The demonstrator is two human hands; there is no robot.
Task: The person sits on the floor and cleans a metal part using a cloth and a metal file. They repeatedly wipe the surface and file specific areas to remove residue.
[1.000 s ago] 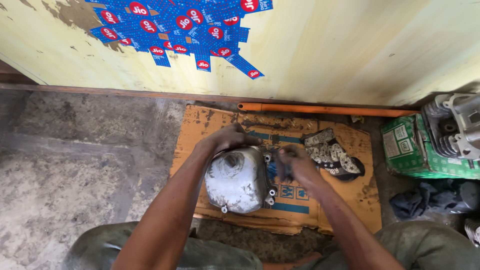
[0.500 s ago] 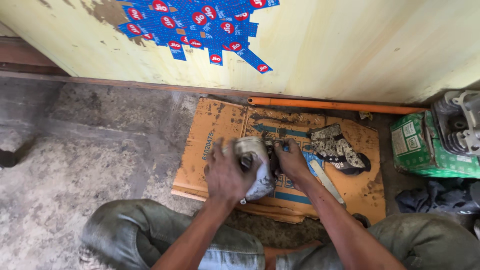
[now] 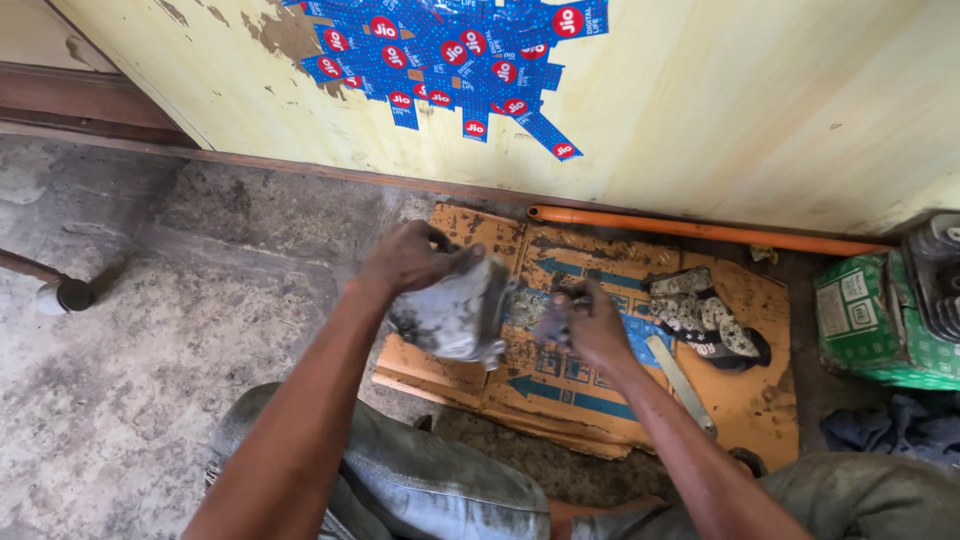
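My left hand (image 3: 408, 256) grips a greasy silver metal engine cover (image 3: 452, 314) by its top edge and holds it lifted and tilted above the left part of an oil-stained flattened cardboard sheet (image 3: 740, 390). My right hand (image 3: 583, 322) is just right of the cover, fingers closed around a small dark part (image 3: 556, 303) that is mostly hidden and blurred. Both forearms reach in from the bottom of the view, over my knees in dirty grey trousers.
A patterned black-and-white rag (image 3: 705, 322) and a flat pale metal strip (image 3: 680, 370) lie on the cardboard to the right. An orange pipe (image 3: 700, 230) runs along the yellow wall. A green box (image 3: 870, 320) bearing a finned engine part (image 3: 940, 275) stands far right. Rough concrete floor lies left.
My left hand has lifted the engine cover off the cardboard and carried it leftward, tilting it. My right hand stays low beside it. The view has shifted left.
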